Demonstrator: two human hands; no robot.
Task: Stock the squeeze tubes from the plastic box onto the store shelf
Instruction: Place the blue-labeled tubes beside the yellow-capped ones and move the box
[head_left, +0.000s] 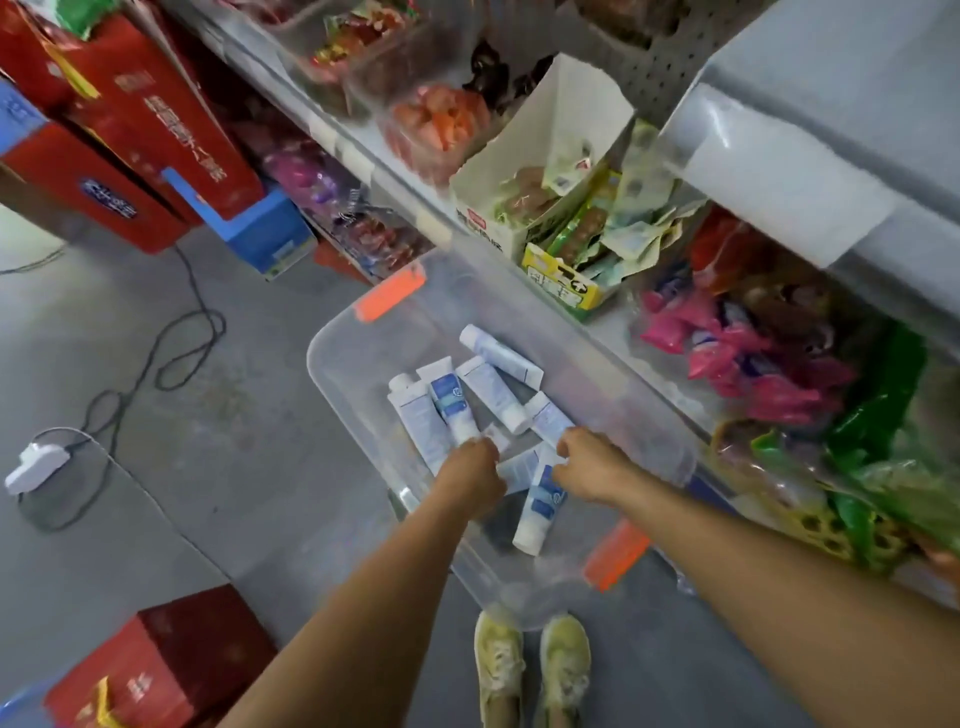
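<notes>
A clear, lidless plastic box with orange latches (332, 364) sits on the grey concrete floor (234, 415), pushed up against the lower grey metal store shelf (615, 325), probably so each lift to the shelf is short. A loose heap of white squeeze tubes with blue labels (493, 389) lies flat and criss-crossed on the bottom of the box; none can be seen on the shelf, so the stocking looks barely begun. Both arms reach down into the box together, which suggests a two-at-a-time grab. The left hand (470, 467) is knuckles-up over the cap end of one tube, fingers curled under and out of sight, so I cannot tell whether it has a hold. The right hand (587, 462) curls likewise at the end of another tube, fingertips touching it, but a firm grip cannot be confirmed. Pink snack packets (727, 348) crowd the shelf beside the box.
</notes>
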